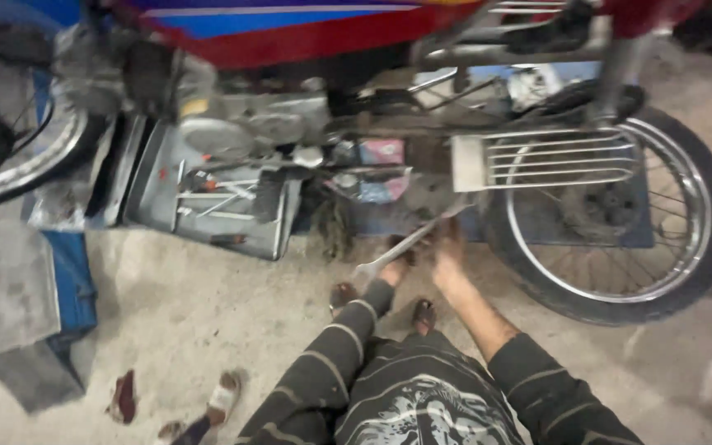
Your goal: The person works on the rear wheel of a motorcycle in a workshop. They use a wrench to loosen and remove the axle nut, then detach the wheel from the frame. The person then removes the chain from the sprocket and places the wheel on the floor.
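Note:
A long silver wrench (409,241) slants from lower left to upper right under the motorcycle's (306,33) engine area. My left hand (397,268), at the end of a dark striped sleeve, grips the wrench near its lower open end. My right hand (447,243), with a bare forearm, reaches in beside it and lies against the wrench's shaft. Motion blur hides whether its fingers are closed on it. Both hands are low, just left of the rear wheel (620,210).
A grey metal tool tray (154,194) with several tools lies under the engine. A chrome side guard (554,156) sits before the rear wheel. The front wheel (18,165) is at left. My sandalled feet (423,315) rest on concrete; another sandalled foot (224,397) is at lower left.

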